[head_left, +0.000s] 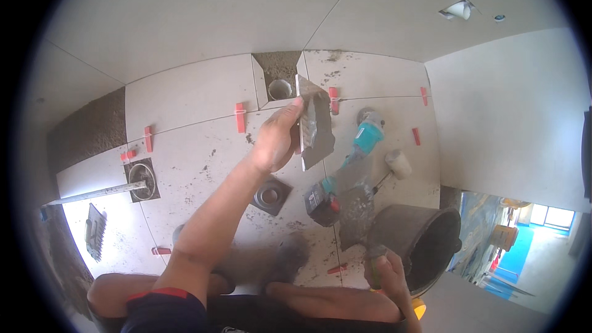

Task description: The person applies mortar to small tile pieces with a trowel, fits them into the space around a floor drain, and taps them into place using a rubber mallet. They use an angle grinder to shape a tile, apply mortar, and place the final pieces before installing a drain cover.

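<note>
My left hand (276,139) is closed on the edge of a small cut tile piece (316,126), which it holds up on edge. Grey mortar is smeared over the face of the piece that shows. Just beyond it, a square cutout in the floor bares a round pipe opening (280,89). Low on the right, my right hand (390,279) is wrapped round the greenish handle of a trowel (356,214). Its mortar-caked blade points away from me, beside the black bucket (401,225), and overlaps part of a teal angle grinder (368,137).
Red levelling wedges (240,117) stand along the joints of the pale floor tiles (191,148). A mallet (398,164) lies right of the grinder. A square drain fitting (270,196) sits near my left forearm. At far left are a notched trowel (95,232) and a ringed drain hole (142,180).
</note>
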Motion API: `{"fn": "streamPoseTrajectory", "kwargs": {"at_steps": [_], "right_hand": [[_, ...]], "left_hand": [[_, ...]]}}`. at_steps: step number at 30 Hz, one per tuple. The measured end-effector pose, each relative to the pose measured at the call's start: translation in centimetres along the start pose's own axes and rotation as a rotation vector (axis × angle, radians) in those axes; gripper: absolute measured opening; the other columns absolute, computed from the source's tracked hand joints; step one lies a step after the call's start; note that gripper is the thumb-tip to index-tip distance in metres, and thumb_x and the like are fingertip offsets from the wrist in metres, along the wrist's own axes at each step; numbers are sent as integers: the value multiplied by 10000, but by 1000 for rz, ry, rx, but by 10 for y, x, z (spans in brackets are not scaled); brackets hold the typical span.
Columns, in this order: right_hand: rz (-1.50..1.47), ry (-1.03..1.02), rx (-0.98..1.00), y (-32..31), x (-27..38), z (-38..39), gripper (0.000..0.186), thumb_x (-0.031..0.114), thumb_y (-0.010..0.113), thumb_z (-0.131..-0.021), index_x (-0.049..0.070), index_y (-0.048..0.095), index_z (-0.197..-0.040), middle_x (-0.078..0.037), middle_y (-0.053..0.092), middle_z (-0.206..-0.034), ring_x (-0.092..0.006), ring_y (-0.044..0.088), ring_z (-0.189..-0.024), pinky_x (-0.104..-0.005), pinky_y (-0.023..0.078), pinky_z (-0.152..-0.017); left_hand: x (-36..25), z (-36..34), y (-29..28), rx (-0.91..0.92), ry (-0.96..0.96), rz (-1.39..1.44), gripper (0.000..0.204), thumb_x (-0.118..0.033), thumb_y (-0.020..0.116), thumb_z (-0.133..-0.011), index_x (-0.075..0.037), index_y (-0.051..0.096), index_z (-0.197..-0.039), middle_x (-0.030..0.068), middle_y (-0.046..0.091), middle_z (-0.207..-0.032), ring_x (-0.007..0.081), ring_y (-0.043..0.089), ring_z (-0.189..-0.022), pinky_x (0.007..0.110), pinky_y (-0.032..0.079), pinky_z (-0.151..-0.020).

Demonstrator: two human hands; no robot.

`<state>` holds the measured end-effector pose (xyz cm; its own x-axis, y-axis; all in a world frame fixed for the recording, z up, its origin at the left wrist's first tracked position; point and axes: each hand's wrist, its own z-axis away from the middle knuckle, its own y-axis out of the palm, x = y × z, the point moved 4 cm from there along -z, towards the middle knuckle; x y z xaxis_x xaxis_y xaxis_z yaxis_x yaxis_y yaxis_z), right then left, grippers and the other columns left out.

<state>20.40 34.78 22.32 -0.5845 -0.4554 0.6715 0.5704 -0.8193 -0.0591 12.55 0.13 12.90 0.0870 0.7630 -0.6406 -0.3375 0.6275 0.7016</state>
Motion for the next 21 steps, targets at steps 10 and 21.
{"fn": "streamPoseTrajectory", "kwargs": {"at_steps": [10,21], "right_hand": [[367,-208,-33,-9,41,-19,456,477,580,-940,21,587,-942,0,574,-722,-73,504,-559,-233,395,-496],[344,-228,-324,-21,58,-12,240,253,570,-926,18,616,-907,-6,590,-667,-77,527,-588,-246,421,-531]], "left_hand": [[16,23,18,137,-246,-76,441,-400,454,-1032,-8,597,-1175,10,580,-723,74,426,-491,250,311,-426],[28,30,5,268,-376,-70,476,-427,474,-1023,11,594,-1167,13,560,-671,67,398,-441,229,277,-388]]}}
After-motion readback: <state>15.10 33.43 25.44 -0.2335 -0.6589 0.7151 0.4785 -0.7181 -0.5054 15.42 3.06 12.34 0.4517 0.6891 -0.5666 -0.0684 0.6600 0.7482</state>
